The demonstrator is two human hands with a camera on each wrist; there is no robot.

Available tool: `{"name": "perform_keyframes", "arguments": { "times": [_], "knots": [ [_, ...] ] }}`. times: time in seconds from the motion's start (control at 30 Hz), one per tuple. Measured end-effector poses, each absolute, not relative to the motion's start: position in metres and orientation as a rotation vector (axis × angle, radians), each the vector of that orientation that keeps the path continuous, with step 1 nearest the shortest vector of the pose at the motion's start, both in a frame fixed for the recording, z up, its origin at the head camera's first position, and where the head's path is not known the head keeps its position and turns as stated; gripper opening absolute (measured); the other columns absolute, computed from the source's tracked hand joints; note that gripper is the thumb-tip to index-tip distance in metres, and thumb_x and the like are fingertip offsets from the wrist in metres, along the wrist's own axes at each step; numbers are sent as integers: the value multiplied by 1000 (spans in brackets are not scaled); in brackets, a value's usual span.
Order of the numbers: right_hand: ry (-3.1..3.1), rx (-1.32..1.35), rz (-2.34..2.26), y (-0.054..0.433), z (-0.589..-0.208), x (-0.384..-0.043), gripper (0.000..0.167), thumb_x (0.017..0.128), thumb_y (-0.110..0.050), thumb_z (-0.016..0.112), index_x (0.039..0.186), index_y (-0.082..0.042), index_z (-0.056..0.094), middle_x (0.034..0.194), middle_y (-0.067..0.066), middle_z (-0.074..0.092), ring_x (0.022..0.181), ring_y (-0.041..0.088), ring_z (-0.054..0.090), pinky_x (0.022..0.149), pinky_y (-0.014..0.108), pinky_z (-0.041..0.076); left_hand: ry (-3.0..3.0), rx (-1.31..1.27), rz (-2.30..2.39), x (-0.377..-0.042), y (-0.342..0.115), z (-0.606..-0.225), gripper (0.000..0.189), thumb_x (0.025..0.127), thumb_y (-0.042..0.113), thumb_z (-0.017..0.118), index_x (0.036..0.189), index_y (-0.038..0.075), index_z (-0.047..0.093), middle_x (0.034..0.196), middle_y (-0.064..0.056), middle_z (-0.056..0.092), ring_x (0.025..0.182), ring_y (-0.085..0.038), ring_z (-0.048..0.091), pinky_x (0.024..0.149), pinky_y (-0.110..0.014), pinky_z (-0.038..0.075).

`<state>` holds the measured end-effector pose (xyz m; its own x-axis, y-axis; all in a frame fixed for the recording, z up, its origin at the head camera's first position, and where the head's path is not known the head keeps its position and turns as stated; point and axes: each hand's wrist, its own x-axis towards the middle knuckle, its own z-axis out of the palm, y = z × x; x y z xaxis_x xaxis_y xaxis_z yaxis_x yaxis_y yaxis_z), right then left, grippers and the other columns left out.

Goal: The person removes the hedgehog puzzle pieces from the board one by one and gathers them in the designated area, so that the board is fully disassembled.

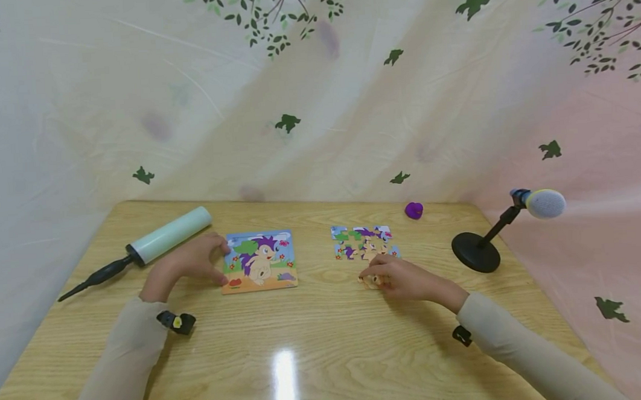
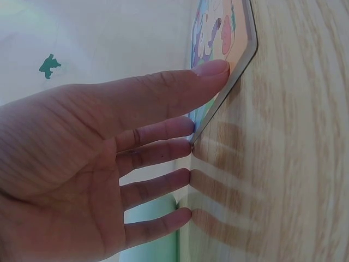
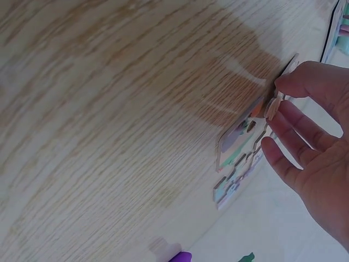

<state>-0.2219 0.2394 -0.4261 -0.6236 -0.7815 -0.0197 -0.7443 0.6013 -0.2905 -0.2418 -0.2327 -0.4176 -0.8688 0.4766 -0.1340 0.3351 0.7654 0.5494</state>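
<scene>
A framed hedgehog picture puzzle (image 1: 261,261) lies flat on the left of the table. My left hand (image 1: 197,258) is at its left side; in the left wrist view the thumb (image 2: 212,69) touches the board's edge and the other fingers reach out straight, tips down by the tabletop. Farther right, loose jigsaw pieces (image 1: 350,244) of a matching hedgehog picture lie loosely grouped. My right hand (image 1: 398,277) is at their near side, its thumb and fingers pinching a small puzzle piece (image 3: 272,107). The hand partly hides the nearest pieces in the head view.
A pale green hand pump (image 1: 170,235) with a black nozzle lies left of the left hand. Behind the pieces sits a small purple object (image 1: 414,210). At the right stands a microphone (image 1: 545,204) on a round black base (image 1: 476,253). A leaf-printed cloth (image 1: 318,152) hangs behind the table.
</scene>
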Motion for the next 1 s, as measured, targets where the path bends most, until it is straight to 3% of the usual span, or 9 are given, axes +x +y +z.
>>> {"name": "perform_keyframes", "arguments": {
  "times": [0.57, 1.0],
  "knots": [
    [2689, -1293, -363, 240, -427, -222, 51, 80, 16, 66, 126, -5, 70, 115, 13, 65, 98, 23, 59, 71, 25, 51, 2698, 614, 756, -241, -232, -417, 56, 74, 22, 91, 116, -2, 63, 129, -25, 61, 125, -45, 53, 113, -63, 39],
    [2706, -1311, -335, 241, -429, -221, 51, 80, 16, 67, 126, -5, 70, 116, 14, 65, 103, 26, 61, 76, 31, 56, 2696, 614, 762, -242, -232, -418, 56, 74, 22, 91, 116, -3, 63, 131, -26, 60, 128, -46, 51, 114, -63, 38]
  ]
}}
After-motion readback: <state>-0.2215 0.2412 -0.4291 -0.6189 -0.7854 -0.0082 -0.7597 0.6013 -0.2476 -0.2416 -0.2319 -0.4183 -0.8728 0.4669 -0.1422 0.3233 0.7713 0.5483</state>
